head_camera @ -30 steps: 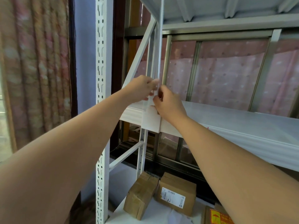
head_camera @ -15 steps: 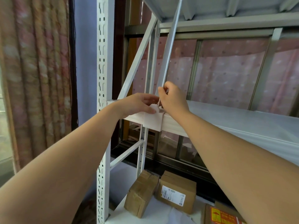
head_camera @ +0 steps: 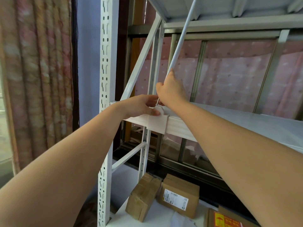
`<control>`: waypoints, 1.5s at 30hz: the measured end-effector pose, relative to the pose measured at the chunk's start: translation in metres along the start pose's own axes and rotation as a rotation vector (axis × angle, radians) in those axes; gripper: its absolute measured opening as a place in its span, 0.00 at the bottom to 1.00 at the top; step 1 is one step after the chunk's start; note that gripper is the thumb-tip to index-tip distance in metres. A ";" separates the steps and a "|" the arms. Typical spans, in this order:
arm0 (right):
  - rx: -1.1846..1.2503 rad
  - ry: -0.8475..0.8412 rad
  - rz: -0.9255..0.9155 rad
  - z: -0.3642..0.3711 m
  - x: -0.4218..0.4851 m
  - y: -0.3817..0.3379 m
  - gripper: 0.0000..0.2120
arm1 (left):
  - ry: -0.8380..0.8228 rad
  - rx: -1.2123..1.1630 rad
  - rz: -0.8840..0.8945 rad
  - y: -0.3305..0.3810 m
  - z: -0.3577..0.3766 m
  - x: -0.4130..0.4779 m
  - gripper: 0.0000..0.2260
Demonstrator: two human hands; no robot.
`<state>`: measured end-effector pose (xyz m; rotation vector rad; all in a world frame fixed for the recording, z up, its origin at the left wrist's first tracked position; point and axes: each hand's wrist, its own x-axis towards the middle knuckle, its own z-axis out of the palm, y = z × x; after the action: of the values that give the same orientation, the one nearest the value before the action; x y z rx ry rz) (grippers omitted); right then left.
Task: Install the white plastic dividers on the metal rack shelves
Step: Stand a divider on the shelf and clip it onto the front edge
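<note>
a thin white divider rod [head_camera: 178,45] is gripped by the right hand [head_camera: 170,89], leaning from the shelf [head_camera: 246,122] front edge; the white clip [head_camera: 157,123] there is pinched by the left hand [head_camera: 139,105].

You see a thin white divider rod [head_camera: 180,41] leaning steeply, its foot at a white plastic clip [head_camera: 157,124] on the shelf's [head_camera: 246,126] front edge.

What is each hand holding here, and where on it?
Right hand grips the white divider rod near its lower end. Left hand presses the white clip on the shelf edge.
</note>
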<state>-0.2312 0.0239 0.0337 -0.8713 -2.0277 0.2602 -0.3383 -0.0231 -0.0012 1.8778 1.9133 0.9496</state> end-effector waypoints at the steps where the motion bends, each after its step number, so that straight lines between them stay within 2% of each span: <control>1: -0.008 -0.013 0.003 -0.001 0.000 -0.001 0.28 | -0.015 0.003 -0.002 0.002 -0.001 0.000 0.25; 9: -0.089 -0.063 0.032 -0.008 -0.001 -0.009 0.32 | -0.084 0.024 -0.012 0.007 -0.003 -0.002 0.22; 21: -0.157 -0.130 0.040 -0.012 -0.004 -0.018 0.35 | -0.155 0.123 -0.064 0.020 -0.004 -0.008 0.23; 37: -0.206 -0.129 0.066 -0.008 0.001 -0.018 0.34 | -0.207 0.118 0.001 0.009 -0.001 -0.003 0.22; 39: -0.151 -0.101 0.100 -0.007 -0.001 -0.015 0.31 | -0.202 0.009 0.031 0.005 -0.004 -0.001 0.21; 40: -0.137 -0.087 0.117 -0.007 -0.002 -0.015 0.29 | -0.142 -0.104 0.057 0.005 -0.006 -0.001 0.21; 43: -0.104 -0.071 0.125 -0.007 0.000 -0.015 0.25 | 0.178 -0.709 0.084 0.008 -0.013 0.004 0.23; 45: -0.105 -0.063 0.128 -0.005 0.003 -0.012 0.23 | 0.292 -0.897 0.088 0.028 -0.014 0.009 0.15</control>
<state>-0.2343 0.0167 0.0442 -1.0720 -2.0619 0.2568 -0.3266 -0.0200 0.0288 1.3204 1.1713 1.7973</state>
